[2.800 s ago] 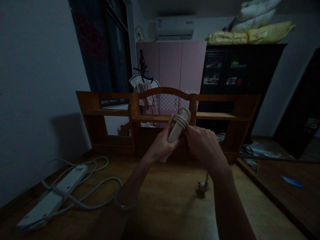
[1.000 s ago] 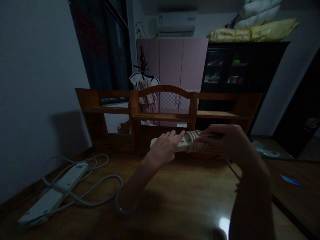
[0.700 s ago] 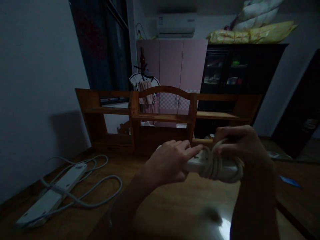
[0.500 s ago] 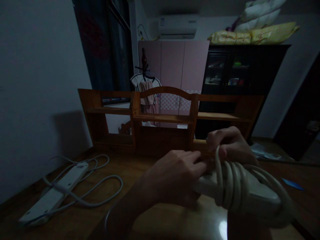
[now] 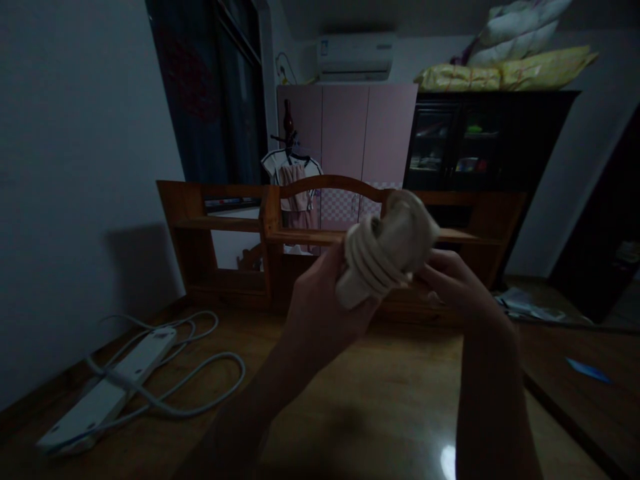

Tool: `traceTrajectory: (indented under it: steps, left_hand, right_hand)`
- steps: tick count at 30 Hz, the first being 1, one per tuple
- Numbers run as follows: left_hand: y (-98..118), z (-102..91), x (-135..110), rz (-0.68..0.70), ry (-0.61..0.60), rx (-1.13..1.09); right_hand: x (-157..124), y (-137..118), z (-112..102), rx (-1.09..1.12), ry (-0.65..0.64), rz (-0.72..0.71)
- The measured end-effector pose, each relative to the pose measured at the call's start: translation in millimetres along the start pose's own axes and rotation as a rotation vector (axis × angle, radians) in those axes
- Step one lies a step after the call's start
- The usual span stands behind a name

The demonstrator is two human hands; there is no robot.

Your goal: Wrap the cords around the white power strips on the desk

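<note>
Gripping the power strip [image 5: 407,240] mid-frame, the left hand [image 5: 323,307] needed steadiness. Whether the half-curled right hand [image 5: 453,280] held cord [image 5: 371,259] was unclear.

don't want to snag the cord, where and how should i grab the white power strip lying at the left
I'd probably grip the near half of the power strip from above, across its narrow width: it lies flat, the cord crosses near its middle, and the wall stands close on its left.
</note>
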State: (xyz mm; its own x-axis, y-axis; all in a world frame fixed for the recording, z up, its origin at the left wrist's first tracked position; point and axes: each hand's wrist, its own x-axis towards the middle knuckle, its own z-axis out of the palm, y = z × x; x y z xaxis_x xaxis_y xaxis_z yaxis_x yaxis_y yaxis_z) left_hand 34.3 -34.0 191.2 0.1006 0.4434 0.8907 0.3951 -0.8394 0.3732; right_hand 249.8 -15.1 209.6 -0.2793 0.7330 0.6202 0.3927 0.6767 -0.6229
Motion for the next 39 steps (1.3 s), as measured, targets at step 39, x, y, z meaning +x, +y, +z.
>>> traceTrajectory:
  steps: [39]
  left_hand:
    - [-65,0.5,23,-0.498,-0.193,-0.667]
  right_hand:
    - [9,-7,36,-0.554,0.100,-0.024]
